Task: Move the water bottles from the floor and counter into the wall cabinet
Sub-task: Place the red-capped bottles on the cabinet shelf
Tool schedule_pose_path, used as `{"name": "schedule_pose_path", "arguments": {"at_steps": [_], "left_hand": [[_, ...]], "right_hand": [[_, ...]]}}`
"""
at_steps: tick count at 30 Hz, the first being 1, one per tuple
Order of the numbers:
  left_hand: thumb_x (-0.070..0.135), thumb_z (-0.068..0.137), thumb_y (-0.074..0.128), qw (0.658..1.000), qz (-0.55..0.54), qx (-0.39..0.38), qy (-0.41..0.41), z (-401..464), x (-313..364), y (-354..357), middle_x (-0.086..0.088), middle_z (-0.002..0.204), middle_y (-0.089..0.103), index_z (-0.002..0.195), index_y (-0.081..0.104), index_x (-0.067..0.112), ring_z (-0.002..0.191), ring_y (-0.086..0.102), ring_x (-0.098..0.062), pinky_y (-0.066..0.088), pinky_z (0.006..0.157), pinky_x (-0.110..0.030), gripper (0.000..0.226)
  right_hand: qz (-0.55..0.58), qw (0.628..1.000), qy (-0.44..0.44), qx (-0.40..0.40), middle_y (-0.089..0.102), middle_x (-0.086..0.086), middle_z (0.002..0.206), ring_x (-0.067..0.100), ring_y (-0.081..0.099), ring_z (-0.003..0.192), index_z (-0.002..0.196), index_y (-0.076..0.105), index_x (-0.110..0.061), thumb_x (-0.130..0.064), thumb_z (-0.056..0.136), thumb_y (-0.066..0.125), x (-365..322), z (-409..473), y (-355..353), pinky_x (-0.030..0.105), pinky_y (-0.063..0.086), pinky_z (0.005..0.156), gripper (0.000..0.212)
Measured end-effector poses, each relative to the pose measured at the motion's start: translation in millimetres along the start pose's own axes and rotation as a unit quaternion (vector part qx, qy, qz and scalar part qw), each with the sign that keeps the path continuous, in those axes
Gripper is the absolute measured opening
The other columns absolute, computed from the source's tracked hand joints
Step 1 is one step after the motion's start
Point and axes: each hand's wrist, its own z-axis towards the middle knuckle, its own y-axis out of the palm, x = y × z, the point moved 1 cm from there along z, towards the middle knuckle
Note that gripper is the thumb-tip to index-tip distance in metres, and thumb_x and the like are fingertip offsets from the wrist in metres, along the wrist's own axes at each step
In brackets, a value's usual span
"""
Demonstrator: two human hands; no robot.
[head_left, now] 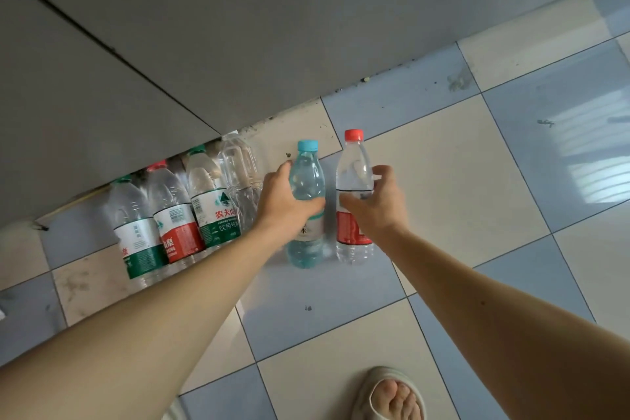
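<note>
I'm at the pickup: my left hand (286,201) wraps the blue-capped bottle (305,201), my right hand (375,204) curls around the red-capped bottle (354,198) at its 3 o'clock. Both seem to stand on the tiled floor (443,181). Next, I'd lift both straight up. The wall cabinet is out of frame; four more bottles (184,215) wait at 9 o'clock.

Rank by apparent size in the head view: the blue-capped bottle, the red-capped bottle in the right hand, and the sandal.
1-2. Blue-capped bottle and red-capped bottle: look alike in size, so no ranking between them.
3. Sandal: looks smallest, though the frame cuts it off and it lies nearer the camera.
</note>
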Motion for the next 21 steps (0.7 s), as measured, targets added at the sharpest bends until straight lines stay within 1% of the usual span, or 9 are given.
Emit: {"name": "schedule_pose_path", "arguments": {"at_steps": [2, 4, 6, 8, 11, 12, 14, 17, 21], "left_hand": [[0.016, 0.072, 0.086, 1.000, 0.002, 0.011, 0.024, -10.8, 9.7, -10.0, -0.004, 0.124, 0.050, 0.135, 0.051, 0.021, 0.110, 0.058, -0.020, 0.049, 0.096, -0.032, 0.072], [0.015, 0.069, 0.088, 0.998, 0.009, 0.034, 0.054, -18.4, 20.0, -19.4, -0.005, 0.123, 0.047, 0.128, 0.050, 0.016, 0.110, 0.055, -0.020, 0.047, 0.093, -0.030, 0.070], [0.015, 0.066, 0.090, 0.994, 0.013, 0.062, 0.083, -23.4, 27.3, -27.5, -0.005, 0.120, 0.049, 0.119, 0.048, 0.015, 0.106, 0.054, -0.019, 0.046, 0.090, -0.026, 0.068], [0.015, 0.064, 0.091, 0.992, 0.004, 0.078, 0.103, -25.8, 31.7, -34.0, -0.002, 0.113, 0.052, 0.112, 0.046, 0.019, 0.098, 0.054, -0.017, 0.043, 0.079, -0.016, 0.066], [0.021, 0.066, 0.091, 0.988, 0.012, 0.082, 0.133, -28.0, 35.0, -37.8, 0.004, 0.102, 0.054, 0.106, 0.045, 0.023, 0.088, 0.053, -0.015, 0.040, 0.066, -0.013, 0.061], [0.022, 0.067, 0.090, 0.985, 0.023, 0.083, 0.149, -29.6, 34.7, -37.3, 0.005, 0.102, 0.055, 0.106, 0.046, 0.024, 0.089, 0.054, -0.015, 0.041, 0.067, -0.014, 0.060], [0.022, 0.069, 0.090, 0.980, 0.044, 0.081, 0.178, -33.1, 31.9, -33.5, 0.003, 0.106, 0.056, 0.108, 0.047, 0.022, 0.093, 0.054, -0.019, 0.047, 0.074, -0.025, 0.058], [0.029, 0.069, 0.092, 0.979, 0.047, 0.065, 0.185, -36.7, 22.4, -26.5, 0.000, 0.111, 0.057, 0.112, 0.048, 0.021, 0.099, 0.057, -0.024, 0.053, 0.077, -0.041, 0.062], [0.040, 0.062, 0.093, 0.986, 0.023, 0.063, 0.154, -32.0, 15.1, -23.8, 0.005, 0.112, 0.061, 0.114, 0.050, 0.026, 0.100, 0.060, -0.017, 0.055, 0.079, -0.038, 0.069]], "right_hand": [[0.001, 1.000, -0.006, 0.018, 0.058, 0.007, 0.126, 0.028, 0.061, 0.108, 0.141, 0.039, -0.023, -0.020, 0.076, 0.078, -0.2, -10.4, -13.2, 0.048, 0.056, 0.091, 0.076], [-0.003, 0.998, -0.030, 0.048, 0.052, 0.001, 0.127, 0.023, 0.057, 0.110, 0.144, 0.038, -0.026, -0.020, 0.072, 0.081, -4.2, -19.1, -27.2, 0.042, 0.053, 0.092, 0.084], [-0.003, 0.996, -0.060, 0.070, 0.046, -0.004, 0.122, 0.018, 0.053, 0.107, 0.139, 0.043, -0.025, -0.022, 0.069, 0.084, -9.5, -26.9, -38.7, 0.036, 0.050, 0.090, 0.081], [0.004, 0.993, -0.082, 0.086, 0.044, -0.007, 0.118, 0.014, 0.052, 0.102, 0.133, 0.046, -0.026, -0.026, 0.068, 0.088, -14.8, -34.3, -46.0, 0.030, 0.047, 0.086, 0.077], [0.016, 0.990, -0.103, 0.098, 0.044, -0.009, 0.116, 0.007, 0.052, 0.096, 0.122, 0.046, -0.030, -0.031, 0.067, 0.091, -17.9, -45.6, -47.3, 0.026, 0.045, 0.083, 0.071], [0.019, 0.989, -0.112, 0.096, 0.045, -0.010, 0.116, 0.004, 0.052, 0.093, 0.119, 0.046, -0.032, -0.030, 0.068, 0.091, -16.4, -50.0, -45.3, 0.026, 0.047, 0.083, 0.068], [0.010, 0.987, -0.136, 0.088, 0.047, -0.009, 0.117, -0.001, 0.051, 0.089, 0.119, 0.050, -0.030, -0.023, 0.071, 0.090, -9.1, -57.9, -39.0, 0.029, 0.051, 0.084, 0.063], [-0.004, 0.983, -0.165, 0.086, 0.048, -0.006, 0.122, -0.002, 0.048, 0.096, 0.127, 0.051, -0.024, -0.017, 0.073, 0.090, 1.2, -65.9, -26.6, 0.032, 0.052, 0.088, 0.067], [0.012, 0.983, -0.155, 0.094, 0.050, -0.007, 0.125, 0.004, 0.052, 0.101, 0.130, 0.049, -0.027, -0.023, 0.075, 0.089, 3.7, -68.1, -17.7, 0.036, 0.055, 0.091, 0.069]]}}
